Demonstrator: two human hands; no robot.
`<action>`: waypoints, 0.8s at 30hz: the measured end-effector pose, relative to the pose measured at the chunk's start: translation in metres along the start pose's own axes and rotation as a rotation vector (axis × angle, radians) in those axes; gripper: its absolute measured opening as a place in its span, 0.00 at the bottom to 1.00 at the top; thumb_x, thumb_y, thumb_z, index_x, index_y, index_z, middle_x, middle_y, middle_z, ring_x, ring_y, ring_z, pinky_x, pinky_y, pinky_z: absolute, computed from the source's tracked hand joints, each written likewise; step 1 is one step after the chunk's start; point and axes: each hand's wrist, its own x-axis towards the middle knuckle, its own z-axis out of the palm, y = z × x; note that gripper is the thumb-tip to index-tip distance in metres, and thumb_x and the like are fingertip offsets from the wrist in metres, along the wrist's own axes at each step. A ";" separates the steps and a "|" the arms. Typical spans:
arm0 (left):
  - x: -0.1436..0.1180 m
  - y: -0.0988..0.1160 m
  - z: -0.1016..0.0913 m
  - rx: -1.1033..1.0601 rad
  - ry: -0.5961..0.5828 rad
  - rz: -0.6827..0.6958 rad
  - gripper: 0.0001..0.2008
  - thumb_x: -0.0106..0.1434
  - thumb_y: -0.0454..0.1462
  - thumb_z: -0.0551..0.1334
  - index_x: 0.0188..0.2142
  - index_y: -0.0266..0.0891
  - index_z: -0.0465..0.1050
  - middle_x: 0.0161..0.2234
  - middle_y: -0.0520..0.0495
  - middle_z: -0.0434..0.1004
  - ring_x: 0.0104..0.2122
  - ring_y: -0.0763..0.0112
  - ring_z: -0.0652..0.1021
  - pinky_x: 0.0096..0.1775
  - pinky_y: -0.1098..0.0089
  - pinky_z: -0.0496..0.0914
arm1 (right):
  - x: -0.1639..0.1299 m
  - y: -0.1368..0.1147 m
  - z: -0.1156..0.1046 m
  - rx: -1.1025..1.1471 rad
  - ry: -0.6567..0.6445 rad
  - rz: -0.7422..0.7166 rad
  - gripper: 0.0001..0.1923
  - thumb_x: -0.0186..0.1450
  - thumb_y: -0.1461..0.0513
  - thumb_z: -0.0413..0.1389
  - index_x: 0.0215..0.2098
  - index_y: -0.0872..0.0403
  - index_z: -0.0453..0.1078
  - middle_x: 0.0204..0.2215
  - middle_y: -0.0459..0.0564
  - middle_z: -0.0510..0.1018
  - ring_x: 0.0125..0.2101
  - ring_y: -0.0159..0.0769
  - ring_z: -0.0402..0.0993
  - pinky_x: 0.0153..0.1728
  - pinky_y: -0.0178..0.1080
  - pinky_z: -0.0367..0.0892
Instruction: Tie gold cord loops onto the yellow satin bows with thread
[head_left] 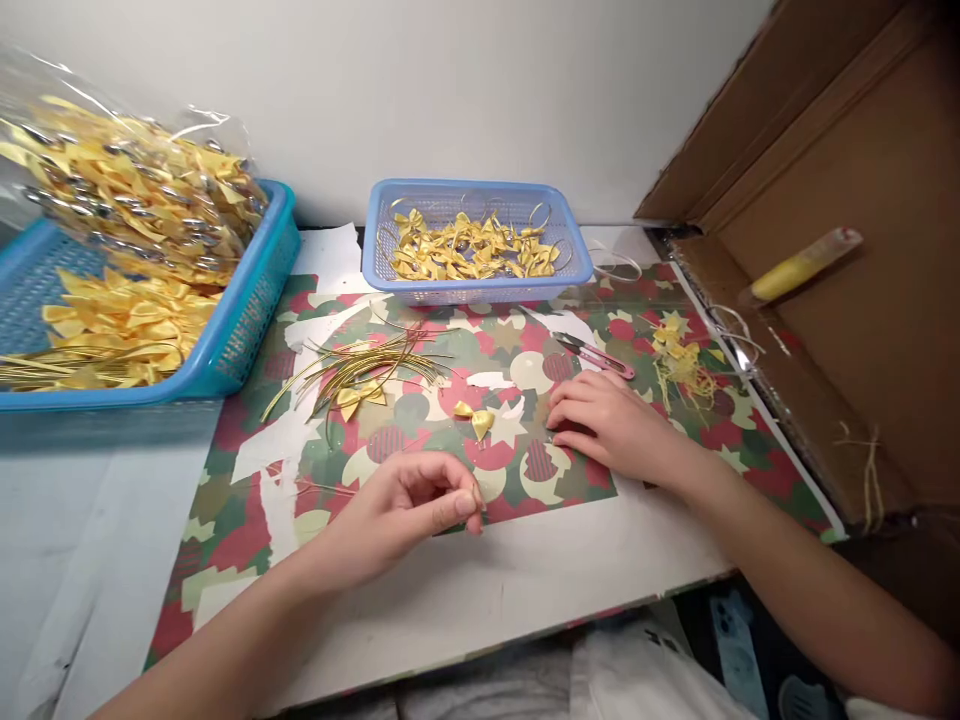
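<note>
My left hand (420, 505) is closed in a pinch above the front of the patterned sheet, with a thin gold cord (326, 488) showing beyond its far side and a bit of it at the fingertips. My right hand (611, 420) rests palm down, fingers stretched out, just in front of pink-handled thread snips (594, 354). Between the hands lies a small yellow ribbon bow (480, 420). Farther left, another yellow bow (361, 398) lies against a bundle of gold cords (375, 365).
A blue basket (476, 290) of corded bows stands at the back. At left, a larger blue basket (255, 310) holds loose bows, cords and a clear bag (142, 190) of bows. Yellow scraps (682, 365) lie right, beside a cardboard wall (847, 190) with a yellow tube (806, 265).
</note>
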 end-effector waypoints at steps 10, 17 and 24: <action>-0.003 0.006 -0.010 0.032 0.061 -0.045 0.14 0.63 0.45 0.65 0.30 0.37 0.73 0.28 0.48 0.74 0.37 0.69 0.76 0.32 0.75 0.68 | 0.001 -0.008 0.010 0.015 0.038 -0.020 0.09 0.70 0.67 0.47 0.32 0.54 0.64 0.40 0.54 0.75 0.45 0.42 0.67 0.46 0.46 0.63; 0.010 0.022 -0.010 -0.233 -0.005 -0.075 0.16 0.58 0.45 0.70 0.28 0.36 0.69 0.23 0.55 0.69 0.19 0.82 0.68 0.22 0.80 0.62 | 0.015 -0.030 0.003 0.754 0.234 0.074 0.08 0.72 0.62 0.46 0.34 0.52 0.61 0.38 0.51 0.77 0.39 0.34 0.73 0.40 0.39 0.69; 0.030 0.037 -0.012 -0.278 -0.058 -0.033 0.16 0.54 0.45 0.72 0.27 0.35 0.71 0.19 0.54 0.69 0.20 0.80 0.68 0.24 0.78 0.63 | 0.038 -0.046 -0.006 1.281 0.302 0.153 0.12 0.64 0.55 0.61 0.31 0.54 0.67 0.27 0.45 0.78 0.31 0.30 0.78 0.38 0.37 0.74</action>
